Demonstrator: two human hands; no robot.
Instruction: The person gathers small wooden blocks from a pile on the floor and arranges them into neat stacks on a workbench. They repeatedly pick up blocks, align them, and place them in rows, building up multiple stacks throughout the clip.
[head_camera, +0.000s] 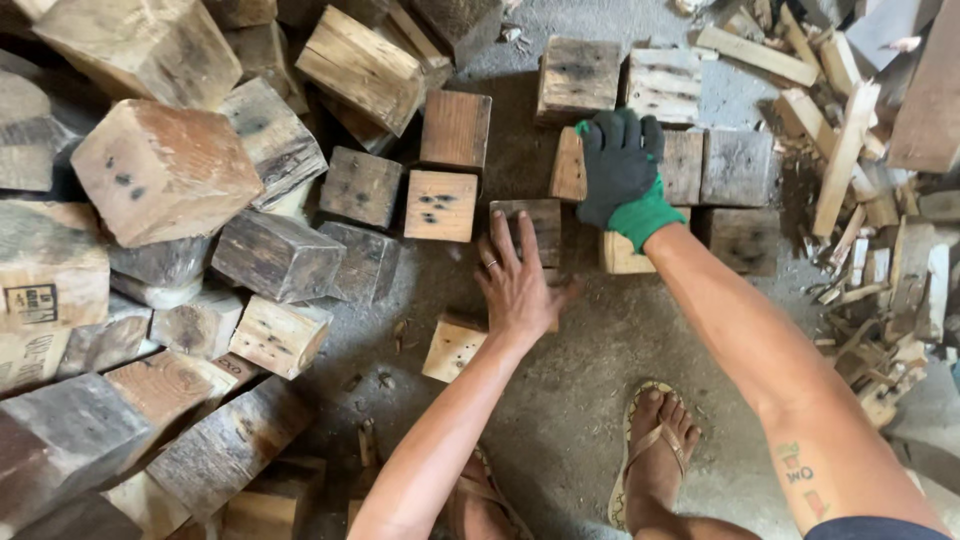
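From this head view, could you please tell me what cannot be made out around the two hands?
- Left hand: the wooden block beneath it is partly covered, so its full face is hidden.
- Right hand, in a dark glove with green cuff: the fingers cover the pale block, so the grip cannot be judged.
- Block pile: cut off by the left edge.
- Scrap strips: the heap's extent is cut off at the right edge.

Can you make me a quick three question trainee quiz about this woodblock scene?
1. True or false: the right hand wears a dark glove with a green cuff.
2. What does the bare left hand rest on: A a wooden block, B a metal pipe, C a rope?
3. Fill in: a heap of wooden blocks lies on the person's ____ side.

Key: 1 true; 2 A; 3 left.
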